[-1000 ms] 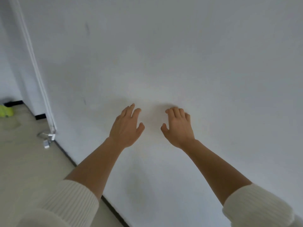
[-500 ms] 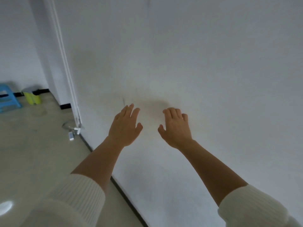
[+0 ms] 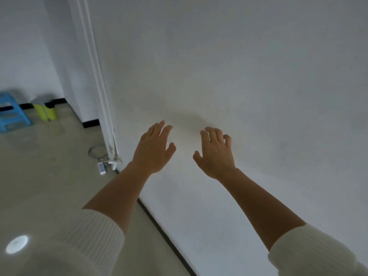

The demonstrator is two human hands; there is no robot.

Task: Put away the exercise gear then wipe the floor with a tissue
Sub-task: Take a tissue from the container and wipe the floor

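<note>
Up against the wall (image 3: pixel 239 76): left hand (image 3: pixel 153 148) and right hand (image 3: pixel 216 154) both spread, empty, contact with wall unclear. No gear or tissue in sight; floor (image 3: pixel 49 176) lies left of wall, left hand nearer.

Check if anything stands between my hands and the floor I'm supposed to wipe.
Nothing visible does. The left hand and right hand, both empty, are held up toward the wall, with bare floor below left. A coiled cable lies by the white frame; a blue stool and a yellow-green bin stand farther off. No tissue shows.
</note>
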